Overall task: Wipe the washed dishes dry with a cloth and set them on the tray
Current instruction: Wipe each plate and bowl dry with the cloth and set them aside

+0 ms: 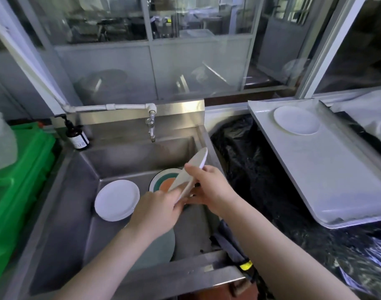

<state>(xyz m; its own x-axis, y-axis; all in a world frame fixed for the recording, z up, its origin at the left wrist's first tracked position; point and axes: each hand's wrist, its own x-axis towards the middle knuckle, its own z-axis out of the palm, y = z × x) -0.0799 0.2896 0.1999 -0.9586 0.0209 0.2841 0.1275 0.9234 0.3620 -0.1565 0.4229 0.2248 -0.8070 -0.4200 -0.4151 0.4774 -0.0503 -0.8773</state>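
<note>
Head view: tilted plate [190, 169] gripped by left hand [157, 210] and right hand [209, 188] over sink [62, 213]. White plates [117, 200] and striped plate [163, 180] left in basin. One plate [296, 120] set on tray [325, 180], far right.

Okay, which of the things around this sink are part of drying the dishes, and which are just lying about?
Part of the job: held plate, left hand, right hand, white plates in sink, striped plate, tray, plate on tray.

Lying about: brown bottle, tap, green crate.
</note>
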